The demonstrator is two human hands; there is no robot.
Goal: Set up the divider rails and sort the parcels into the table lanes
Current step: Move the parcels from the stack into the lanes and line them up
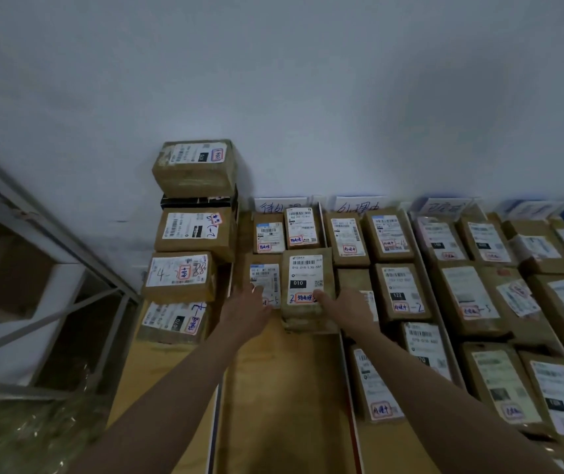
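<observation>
Lanes on the long yellowish wooden table (273, 388) mostly filled already, thin red-and-white divider rail (348, 388) keeping rows apart. Stack of labelled brown cardboard parcels (188, 241) parked left — probably unsorted. Tall brown parcel marked 010 (306, 285) in the leftmost lane, right hand (345, 304) curled on its edge, left hand (248, 307) flat on the white-labelled neighbour parcel (266, 282) — likely squaring up.

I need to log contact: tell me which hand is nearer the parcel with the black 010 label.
Right. The right hand touches the near right corner of the 010 parcel. The left hand rests on the neighbouring parcel just to its left.
</observation>
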